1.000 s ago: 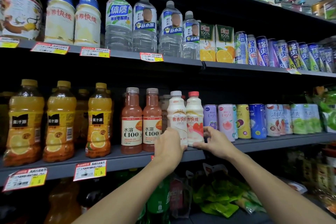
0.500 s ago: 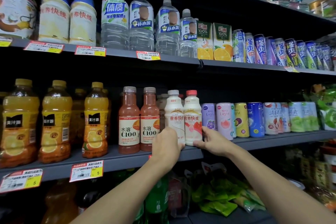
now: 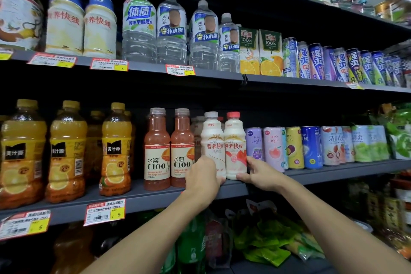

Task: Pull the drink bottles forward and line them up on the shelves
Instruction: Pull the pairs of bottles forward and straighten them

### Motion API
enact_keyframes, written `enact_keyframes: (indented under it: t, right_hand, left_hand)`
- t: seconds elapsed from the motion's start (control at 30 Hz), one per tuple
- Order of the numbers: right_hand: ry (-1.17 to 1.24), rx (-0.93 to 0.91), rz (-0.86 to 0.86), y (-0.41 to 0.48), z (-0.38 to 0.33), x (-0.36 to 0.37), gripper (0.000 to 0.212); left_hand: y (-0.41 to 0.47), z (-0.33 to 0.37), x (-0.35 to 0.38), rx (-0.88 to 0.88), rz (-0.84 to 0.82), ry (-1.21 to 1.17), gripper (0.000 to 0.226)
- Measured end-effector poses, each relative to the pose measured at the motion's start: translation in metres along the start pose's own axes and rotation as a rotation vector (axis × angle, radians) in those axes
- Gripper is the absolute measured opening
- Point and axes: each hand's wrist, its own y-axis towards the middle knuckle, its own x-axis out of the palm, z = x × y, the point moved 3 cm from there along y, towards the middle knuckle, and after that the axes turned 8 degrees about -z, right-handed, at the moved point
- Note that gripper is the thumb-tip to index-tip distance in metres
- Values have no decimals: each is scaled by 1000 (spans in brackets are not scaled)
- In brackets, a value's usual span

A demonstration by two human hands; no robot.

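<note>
Left hand (image 3: 203,177) is gripping white-capped milk bottle (image 3: 214,140) at base; right hand (image 3: 261,176) is pinching red-capped bottle (image 3: 234,140); both standing on middle shelf (image 3: 142,198).

Creamy white-capped bottle (image 3: 213,140) with red lettering, creamy red-capped bottle (image 3: 235,140) with pink-and-red label, orange-red C100 bottles (image 3: 157,151) with white labels, yellow-capped orange juice bottles (image 3: 66,151) with black patches, pastel cans (image 3: 272,149), dark grey shelf (image 3: 155,198), red-and-yellow price tags (image 3: 104,211).
</note>
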Motion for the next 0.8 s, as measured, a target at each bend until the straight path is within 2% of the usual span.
enact_keyframes:
  t: [0.1, 0.27, 0.53, 0.67, 0.8]
  right_hand:
    - [-5, 30, 4, -1, -3, -2, 53]
    - [32, 0, 216, -7, -2, 7, 86]
    - [-19, -100, 360, -9, 3, 8, 55]
    - [8, -106, 422, -12, 2, 10, 62]
    - [15, -118, 497, -13, 3, 11, 60]
  left_hand:
    - [0, 0, 0, -8, -7, 12, 52]
    - [0, 1, -1, -8, -12, 17, 52]
    - [0, 0, 0, 8, 7, 40, 52]
    - [1, 0, 1, 10, 14, 48, 52]
    - [1, -1, 1, 12, 14, 40, 52]
